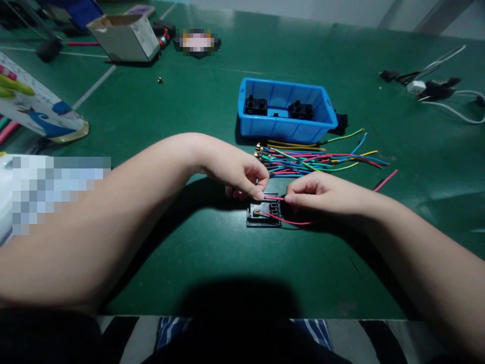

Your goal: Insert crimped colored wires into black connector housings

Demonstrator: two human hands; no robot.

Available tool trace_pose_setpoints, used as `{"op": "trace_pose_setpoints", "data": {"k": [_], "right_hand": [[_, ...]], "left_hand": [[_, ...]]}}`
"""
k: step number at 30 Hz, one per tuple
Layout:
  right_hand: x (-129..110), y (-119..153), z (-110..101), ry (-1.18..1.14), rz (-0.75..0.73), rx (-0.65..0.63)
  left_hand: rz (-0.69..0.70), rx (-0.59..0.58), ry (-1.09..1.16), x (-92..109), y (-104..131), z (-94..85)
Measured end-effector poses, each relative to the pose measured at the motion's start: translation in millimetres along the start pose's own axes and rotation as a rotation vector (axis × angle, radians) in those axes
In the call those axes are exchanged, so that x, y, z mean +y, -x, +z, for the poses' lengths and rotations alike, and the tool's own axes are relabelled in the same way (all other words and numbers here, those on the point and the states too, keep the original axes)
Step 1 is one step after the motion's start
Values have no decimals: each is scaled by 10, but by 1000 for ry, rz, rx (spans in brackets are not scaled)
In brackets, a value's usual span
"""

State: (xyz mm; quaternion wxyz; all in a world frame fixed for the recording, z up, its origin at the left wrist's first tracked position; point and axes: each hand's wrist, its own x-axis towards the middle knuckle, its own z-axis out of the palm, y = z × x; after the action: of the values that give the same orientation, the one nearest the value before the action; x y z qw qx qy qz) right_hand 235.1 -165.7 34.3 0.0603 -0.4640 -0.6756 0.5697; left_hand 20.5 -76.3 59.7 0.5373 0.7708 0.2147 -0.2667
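Note:
A square black plastic part [263, 221] lies on the green table between my hands. One red wire [293, 222] runs from a metal contact in it out to the right. Above the part, a second red wire [273, 198] is stretched between my fingers. My left hand [248, 179] pinches its left end, and the tip is hidden by the thumb. My right hand [312, 192] pinches the same wire a little to the right. A red length [386, 180] sticks out behind the right wrist.
Just behind my hands lies a bundle of coloured wires [314, 159] with brass terminals. A blue bin [286, 126] beyond it holds black plastic parts. An open box [125, 40] stands at the back left, a printed cylinder [41, 101] at left. White cables [450, 96] lie at right.

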Motion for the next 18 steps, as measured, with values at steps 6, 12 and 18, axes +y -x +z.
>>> {"op": "trace_pose_setpoints", "data": {"k": [6,12,18], "right_hand": [[-22,-6,-2,-26,9,-14],[-7,-11,-6,-15,-8,3],[-11,-15,-3,-22,-11,4]], "left_hand": [[-50,-4,50,8,39,-9],[-5,-17,98,-101,21,-48],[-4,-32,191,-173,35,-86]]}}
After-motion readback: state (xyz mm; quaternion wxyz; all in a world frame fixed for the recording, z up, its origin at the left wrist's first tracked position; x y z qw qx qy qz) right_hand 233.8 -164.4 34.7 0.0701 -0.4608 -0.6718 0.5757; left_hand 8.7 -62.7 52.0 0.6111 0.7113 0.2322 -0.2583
